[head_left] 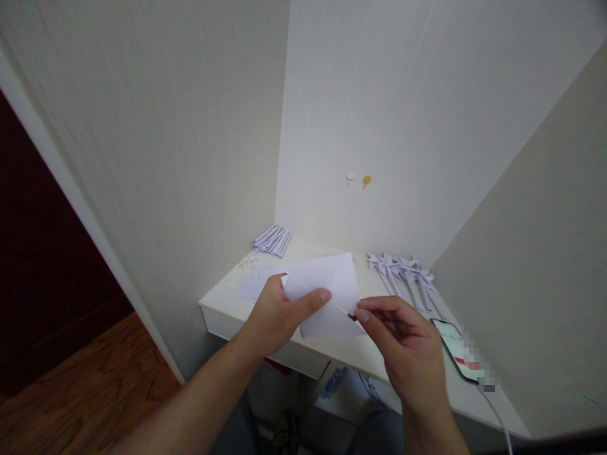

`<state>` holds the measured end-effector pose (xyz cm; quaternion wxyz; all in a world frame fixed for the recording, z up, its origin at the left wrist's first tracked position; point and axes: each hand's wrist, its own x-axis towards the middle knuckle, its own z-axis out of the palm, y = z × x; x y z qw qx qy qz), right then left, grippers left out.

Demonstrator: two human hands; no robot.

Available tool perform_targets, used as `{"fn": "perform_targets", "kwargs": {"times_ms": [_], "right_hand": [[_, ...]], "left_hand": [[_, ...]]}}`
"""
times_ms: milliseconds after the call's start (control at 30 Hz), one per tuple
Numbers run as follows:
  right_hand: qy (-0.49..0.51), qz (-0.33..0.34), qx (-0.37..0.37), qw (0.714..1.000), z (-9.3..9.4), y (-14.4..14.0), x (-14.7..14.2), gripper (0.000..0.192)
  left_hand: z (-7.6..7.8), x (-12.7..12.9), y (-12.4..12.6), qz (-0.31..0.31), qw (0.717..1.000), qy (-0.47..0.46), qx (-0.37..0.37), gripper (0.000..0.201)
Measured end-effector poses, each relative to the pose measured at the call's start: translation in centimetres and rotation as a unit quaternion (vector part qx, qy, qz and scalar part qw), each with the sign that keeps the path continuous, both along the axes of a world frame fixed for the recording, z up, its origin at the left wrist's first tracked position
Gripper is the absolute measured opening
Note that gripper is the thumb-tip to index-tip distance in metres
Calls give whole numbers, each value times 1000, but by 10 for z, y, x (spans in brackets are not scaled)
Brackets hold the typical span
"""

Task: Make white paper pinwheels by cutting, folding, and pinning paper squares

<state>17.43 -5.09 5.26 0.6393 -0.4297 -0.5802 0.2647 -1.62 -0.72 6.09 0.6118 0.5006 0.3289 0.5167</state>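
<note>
My left hand (pixel 279 313) holds a white sheet of paper (pixel 332 284) above the small white desk (pixel 222 303), thumb pressed on its lower left part. My right hand (pixel 403 347) pinches the paper's lower right edge, with a small red thing (pixel 351 316) showing at the fingertips; what it is I cannot tell. The sheet looks folded, with a crease running across it.
A pile of folded paper strips (pixel 272 240) lies at the desk's back left, with small white bits (pixel 246 261) beside it. Several paper pinwheels (pixel 403 272) lie at the back right. A phone (pixel 458 351) on a cable rests at the right. Walls close in on three sides.
</note>
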Motion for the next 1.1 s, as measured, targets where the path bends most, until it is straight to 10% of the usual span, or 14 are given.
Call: {"fn": "perform_targets", "kwargs": {"times_ms": [733,1100], "right_hand": [[71,19,-22,997,-10,3,-1,15],[-72,-35,-125,989,-63,40,24,35]], "left_hand": [[-3,8,2,34,999,6,9,41],[-48,33,46,59,992,113,13,34]]}}
